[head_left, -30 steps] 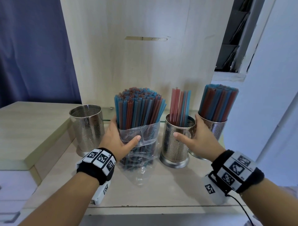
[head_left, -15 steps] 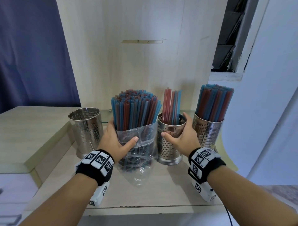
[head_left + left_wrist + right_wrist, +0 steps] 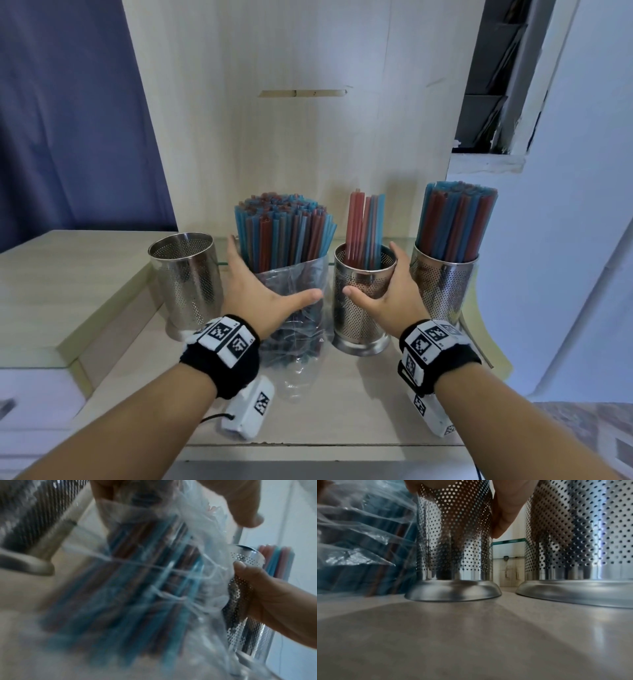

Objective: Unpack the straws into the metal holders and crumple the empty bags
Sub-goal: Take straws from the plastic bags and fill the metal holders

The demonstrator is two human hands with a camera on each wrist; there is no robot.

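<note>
Upright, the bagged straws [image 3: 284,236] point up, left hand [image 3: 255,291] gripping them, right hand [image 3: 394,298] gripping middle holder [image 3: 359,308].

The left hand [image 3: 253,291] cups the straw bag [image 3: 294,308]; right of the bag, the right hand [image 3: 394,294] wraps the middle holder [image 3: 359,308].

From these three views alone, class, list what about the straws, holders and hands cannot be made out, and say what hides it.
- Left hand fingers: head view, behind the bag of straws.
- Bag's lower straws: left wrist view, motion blur.
- Middle holder fill depth: head view, perforated wall and right hand cover it.
- Left holder contents: head view, rim angle hides its bottom.
- Right holder top: right wrist view, cut off.
</note>
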